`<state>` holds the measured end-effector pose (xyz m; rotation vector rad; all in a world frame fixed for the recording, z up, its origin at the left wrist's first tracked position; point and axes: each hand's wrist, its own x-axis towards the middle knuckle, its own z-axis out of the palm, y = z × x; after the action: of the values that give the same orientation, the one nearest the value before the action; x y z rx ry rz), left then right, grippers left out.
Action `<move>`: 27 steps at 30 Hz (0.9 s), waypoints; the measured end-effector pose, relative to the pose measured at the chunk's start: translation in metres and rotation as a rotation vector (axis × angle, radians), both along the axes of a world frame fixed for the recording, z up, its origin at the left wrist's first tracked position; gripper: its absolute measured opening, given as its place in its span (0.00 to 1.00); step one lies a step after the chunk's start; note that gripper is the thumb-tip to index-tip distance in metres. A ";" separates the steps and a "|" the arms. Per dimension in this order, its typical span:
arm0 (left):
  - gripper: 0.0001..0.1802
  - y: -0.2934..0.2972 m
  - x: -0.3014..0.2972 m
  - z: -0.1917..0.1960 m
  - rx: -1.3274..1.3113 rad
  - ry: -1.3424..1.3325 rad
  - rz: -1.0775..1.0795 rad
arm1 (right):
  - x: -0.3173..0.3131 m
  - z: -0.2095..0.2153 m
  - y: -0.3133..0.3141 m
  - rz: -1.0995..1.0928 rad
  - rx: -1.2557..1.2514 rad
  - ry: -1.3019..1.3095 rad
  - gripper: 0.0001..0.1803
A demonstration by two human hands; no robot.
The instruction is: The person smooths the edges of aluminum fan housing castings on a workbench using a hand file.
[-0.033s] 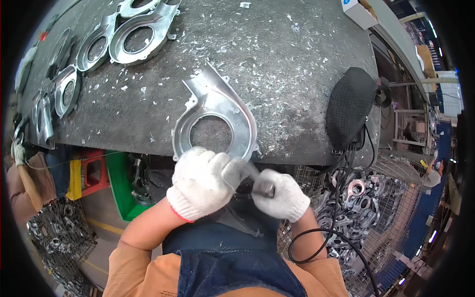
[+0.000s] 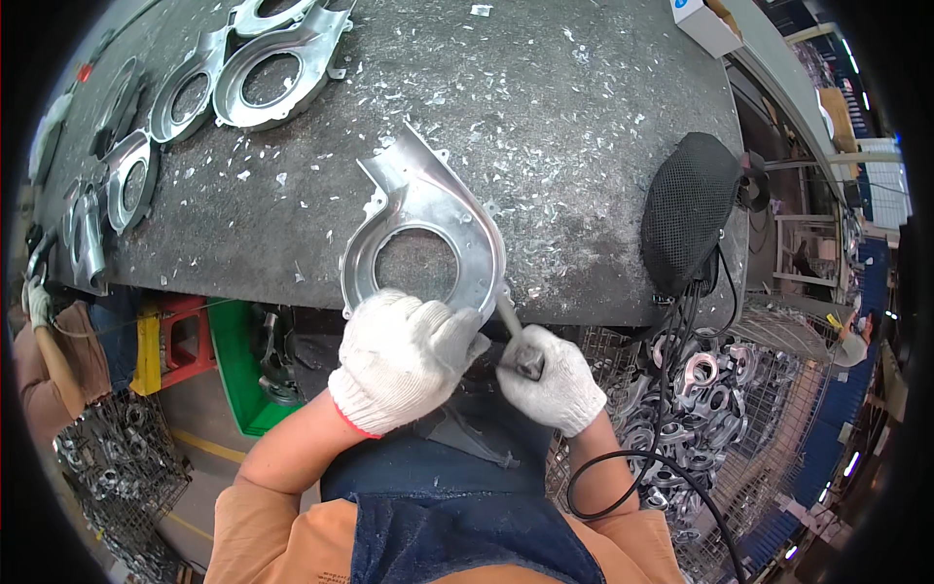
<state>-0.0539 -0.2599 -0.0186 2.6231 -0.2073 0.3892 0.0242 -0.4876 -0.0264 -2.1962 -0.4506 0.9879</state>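
A silvery cast-metal housing (image 2: 484,248), ring-shaped with a flared spout, lies on the dark worktable with its near rim at the table edge. My left hand (image 2: 399,355), in a white knit glove, is closed over that near rim, thumb pointing right. Just to its right, my gloved right hand (image 2: 559,384) is wrapped round a grey file-like bar tool (image 2: 509,316). The tool's blunt end shows at my fingers, while its far end reaches up to the housing's lower right edge. Whether it touches the metal I cannot tell.
Metal flakes litter the worktable (image 2: 574,117). Several similar housings (image 2: 277,83) stand at the far left. A black mesh-covered object (image 2: 689,209) with cables sits at the right edge. Below are a wire basket of metal parts (image 2: 705,389) and a green crate (image 2: 233,365). Another person's gloved hand (image 2: 38,300) shows far left.
The tool, blurred and closer to my left fingers before, now lies further right and up beside the housing's edge. My right hand has shifted slightly; my left hand and the housing have barely moved.
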 end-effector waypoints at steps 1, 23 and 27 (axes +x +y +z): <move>0.15 -0.001 -0.002 -0.004 -0.065 -0.053 0.014 | -0.006 -0.010 -0.001 -0.056 0.008 -0.090 0.10; 0.23 0.077 -0.040 -0.019 0.262 -0.101 -0.020 | 0.003 -0.016 -0.019 -0.022 0.115 0.326 0.11; 0.18 0.075 -0.029 -0.014 0.089 -0.215 -0.195 | -0.010 -0.008 -0.006 0.053 0.118 0.164 0.09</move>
<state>-0.0832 -0.1852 -0.0321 2.6137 -0.5588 0.6052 0.0138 -0.4937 -0.0340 -1.9893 -0.4808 1.1304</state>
